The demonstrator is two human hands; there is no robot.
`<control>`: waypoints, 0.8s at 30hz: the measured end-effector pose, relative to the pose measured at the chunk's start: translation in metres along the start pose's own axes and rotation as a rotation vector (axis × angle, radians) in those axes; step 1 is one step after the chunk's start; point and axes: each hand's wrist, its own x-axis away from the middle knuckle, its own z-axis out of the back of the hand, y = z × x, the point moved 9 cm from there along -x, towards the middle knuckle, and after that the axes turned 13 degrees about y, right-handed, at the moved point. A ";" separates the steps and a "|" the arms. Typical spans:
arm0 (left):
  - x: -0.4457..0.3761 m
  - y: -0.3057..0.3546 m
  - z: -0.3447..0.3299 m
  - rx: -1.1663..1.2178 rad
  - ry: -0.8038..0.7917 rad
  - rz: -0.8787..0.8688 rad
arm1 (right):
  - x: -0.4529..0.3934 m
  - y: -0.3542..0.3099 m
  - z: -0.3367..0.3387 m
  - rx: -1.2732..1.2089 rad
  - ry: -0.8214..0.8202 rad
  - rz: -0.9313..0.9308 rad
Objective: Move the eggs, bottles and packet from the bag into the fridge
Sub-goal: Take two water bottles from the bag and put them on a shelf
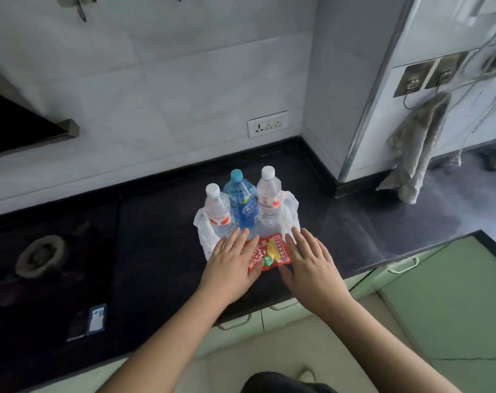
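Dark counter (161, 222): flat, empty left hand (232, 262) and right hand (312, 260) flank packet (272, 252), bottles (242, 205) behind.

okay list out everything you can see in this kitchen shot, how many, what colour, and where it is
Clear bottles: two, white caps, standing in the bag, left and right of the blue one.
Blue bottle: one, blue cap, standing between them.
Bag: one, white plastic, open on the counter.
Packet: one, red with yellow, lying at the bag's near edge.
Eggs: none visible.
Counter: one, black.
Stove burner: one, grey, left on the counter.
Small pack: one, dark and blue, near the counter's front edge.
Wall socket: one, white, above the counter.
Cloth: one, grey, hanging at right.
Cabinets: pale green, below.
Left hand: open, flat, on the packet's left.
Right hand: open, flat, on the packet's right.
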 end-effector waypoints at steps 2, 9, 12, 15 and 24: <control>-0.003 -0.004 -0.012 -0.003 -0.007 0.049 | -0.009 0.000 -0.013 -0.026 -0.002 0.033; 0.001 -0.016 -0.035 0.034 0.006 0.115 | -0.024 -0.013 -0.056 -0.150 -0.014 0.154; -0.001 -0.027 -0.039 0.038 0.040 0.106 | -0.037 -0.021 -0.071 -0.133 -0.041 0.196; -0.004 -0.035 -0.045 0.075 0.056 0.050 | -0.046 -0.031 -0.086 -0.113 -0.071 0.190; -0.032 -0.046 -0.065 0.185 0.110 -0.156 | -0.073 -0.023 -0.112 -0.100 -0.101 0.164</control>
